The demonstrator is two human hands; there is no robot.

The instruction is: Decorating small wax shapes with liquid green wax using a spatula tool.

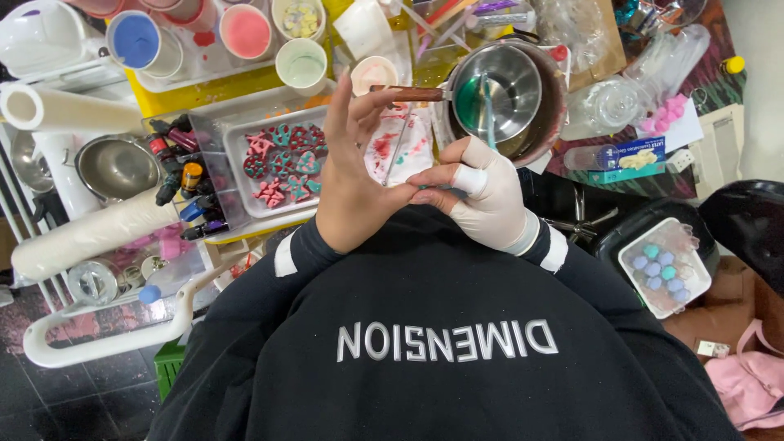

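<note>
My right hand (490, 200) wears a white glove; my sleeves are black with white stripes. The tray (237, 155) holds pink and teal shapes. Green liquid pools in the silver pan (523, 90).
</note>
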